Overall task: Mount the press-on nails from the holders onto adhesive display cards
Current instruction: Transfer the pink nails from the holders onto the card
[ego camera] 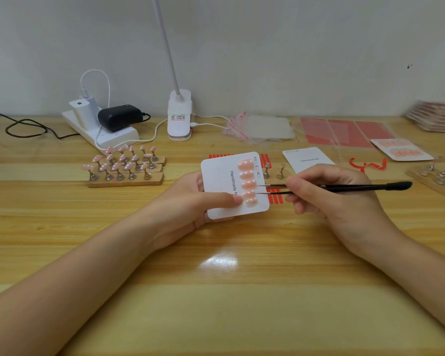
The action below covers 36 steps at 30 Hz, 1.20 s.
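Wood desk (216, 291), white wall behind. My left hand (190, 201) holds the display card (224, 191) off the desk, thumb curled on its face by four pink nails (247, 182). Right hand (329, 191) pinches black tweezers (344, 187), tips narrow at the lowest nail. I'd seat it w/ light press, keep row straight. Loaded holders (125, 163) sit left, well apart; bare desk nearer me gives elbow room.

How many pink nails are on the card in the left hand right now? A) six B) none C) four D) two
C: four pink nails sit in a column along one edge of the white card that the left hand holds, with the tweezers in the right hand reaching toward the lower ones.
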{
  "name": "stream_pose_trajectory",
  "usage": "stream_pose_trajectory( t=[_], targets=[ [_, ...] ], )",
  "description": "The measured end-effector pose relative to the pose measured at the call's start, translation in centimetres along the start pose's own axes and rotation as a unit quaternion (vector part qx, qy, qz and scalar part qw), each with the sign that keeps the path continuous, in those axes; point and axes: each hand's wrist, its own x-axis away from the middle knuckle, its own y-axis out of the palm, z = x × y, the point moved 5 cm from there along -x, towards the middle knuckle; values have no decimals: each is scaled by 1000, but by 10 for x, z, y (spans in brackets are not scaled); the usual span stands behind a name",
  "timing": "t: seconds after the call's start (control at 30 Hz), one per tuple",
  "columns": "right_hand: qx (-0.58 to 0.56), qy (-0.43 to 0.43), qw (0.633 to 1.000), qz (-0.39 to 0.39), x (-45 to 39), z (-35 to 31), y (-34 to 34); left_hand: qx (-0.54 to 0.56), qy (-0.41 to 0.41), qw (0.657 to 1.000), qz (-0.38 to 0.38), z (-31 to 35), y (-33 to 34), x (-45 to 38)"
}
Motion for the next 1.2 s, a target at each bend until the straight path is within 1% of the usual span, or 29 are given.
stream_pose_trajectory(
  t=[0.23,0.43,0.67,0.87,1.03,1.2],
  targets=[
    [-11,34,999,10,-3,5,-1,-3,0,1000,3,0,-1,-1],
    [-24,39,999,12,-3,6,3,-10,1,1000,2,-1,0,-1],
    [-19,26,999,20,-3,6,5,-28,5,1000,0,-2,-1,-1],
    [-4,-24,1000,13,-1,-2,6,-28,0,1000,7,-3,-1,-2],
    [-67,3,997,36,-4,2,0,-22,0,1000,7,-2,0,-2],
    [-58,14,998,17,-2,7,5,-7,-5,1000,14,-1,0,-1]
  ],
)
